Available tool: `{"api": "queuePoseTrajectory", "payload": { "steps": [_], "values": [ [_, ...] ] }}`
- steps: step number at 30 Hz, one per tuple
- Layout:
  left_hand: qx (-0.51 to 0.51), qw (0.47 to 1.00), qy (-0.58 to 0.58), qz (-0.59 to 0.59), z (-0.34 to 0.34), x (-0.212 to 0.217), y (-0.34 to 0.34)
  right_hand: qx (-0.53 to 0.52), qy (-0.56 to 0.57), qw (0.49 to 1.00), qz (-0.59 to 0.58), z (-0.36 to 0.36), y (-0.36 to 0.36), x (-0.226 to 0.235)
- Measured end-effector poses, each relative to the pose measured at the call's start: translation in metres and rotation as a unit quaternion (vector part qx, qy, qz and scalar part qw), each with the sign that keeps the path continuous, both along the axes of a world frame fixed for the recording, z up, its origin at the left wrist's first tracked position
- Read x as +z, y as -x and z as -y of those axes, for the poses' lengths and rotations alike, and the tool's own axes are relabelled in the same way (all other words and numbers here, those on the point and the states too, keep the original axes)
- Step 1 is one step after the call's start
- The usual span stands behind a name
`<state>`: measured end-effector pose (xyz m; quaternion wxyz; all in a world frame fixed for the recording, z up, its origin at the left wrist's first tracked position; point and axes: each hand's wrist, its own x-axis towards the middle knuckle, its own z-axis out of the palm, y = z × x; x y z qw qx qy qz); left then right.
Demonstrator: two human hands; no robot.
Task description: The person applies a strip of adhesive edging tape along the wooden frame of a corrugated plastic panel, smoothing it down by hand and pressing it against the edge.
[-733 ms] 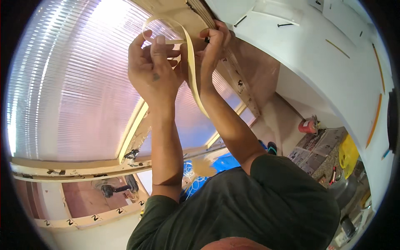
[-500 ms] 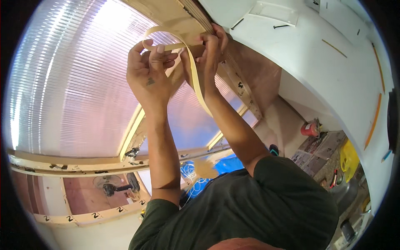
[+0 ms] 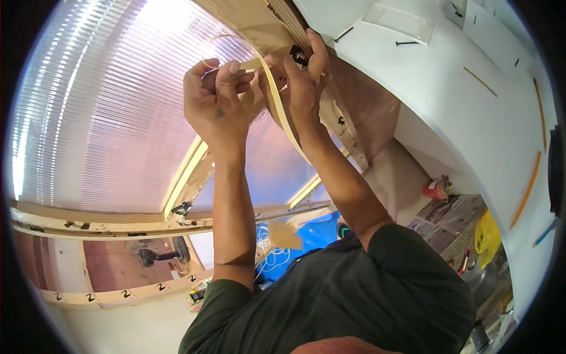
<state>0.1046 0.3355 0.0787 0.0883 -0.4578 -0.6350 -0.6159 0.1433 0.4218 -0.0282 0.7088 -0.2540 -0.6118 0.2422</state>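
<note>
A narrow, flexible pale yellow strip (image 3: 277, 106) bends in a loop above my hands, and its long tail hangs along my right forearm. My left hand (image 3: 219, 103) is closed, pinching one part of this strip between thumb and fingers. Close beside it, my right hand (image 3: 302, 88) has curled fingers at the same strip, while one finger stretches up by the edge of the wooden frame (image 3: 289, 26). The tail and my own hand partly hide the right fingertips. Behind both hands is a ribbed translucent panel (image 3: 130, 118).
On the white surface (image 3: 448, 88) at right lie dark screws (image 3: 407, 43), a clear rectangular tray (image 3: 398, 23) and an orange pencil (image 3: 525, 189). A power drill (image 3: 159, 255) lies at lower left. Below right are a red container (image 3: 435, 189) and a yellow bag (image 3: 487, 236).
One finger of my right hand has stretched upward, away from the others. The strip's loop has turned more edge-on, and my hands have shifted slightly right in the view.
</note>
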Motion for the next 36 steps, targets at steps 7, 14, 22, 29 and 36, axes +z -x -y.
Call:
{"api": "queuePoseTrajectory", "payload": {
  "steps": [7, 14, 22, 29, 36],
  "values": [
    [0.025, 0.997, -0.054, 0.050, -0.010, -0.002, -0.007, 0.022, -0.077, 0.995, -0.059, -0.009, -0.008, 0.016],
    [0.059, 0.995, -0.085, 0.007, -0.016, -0.013, -0.007, 0.140, 0.033, 0.987, -0.069, -0.009, -0.022, 0.031],
    [0.072, 0.988, -0.117, -0.066, -0.018, -0.016, -0.001, 0.099, 0.025, 0.994, 0.051, -0.012, -0.039, 0.037],
    [0.148, 0.969, -0.011, -0.195, 0.014, -0.025, -0.018, 0.068, 0.020, 0.995, 0.075, -0.024, -0.036, 0.037],
    [0.172, 0.918, 0.177, -0.310, 0.016, -0.035, -0.020, 0.049, 0.062, 0.992, 0.099, -0.021, -0.039, 0.049]
  ]
}}
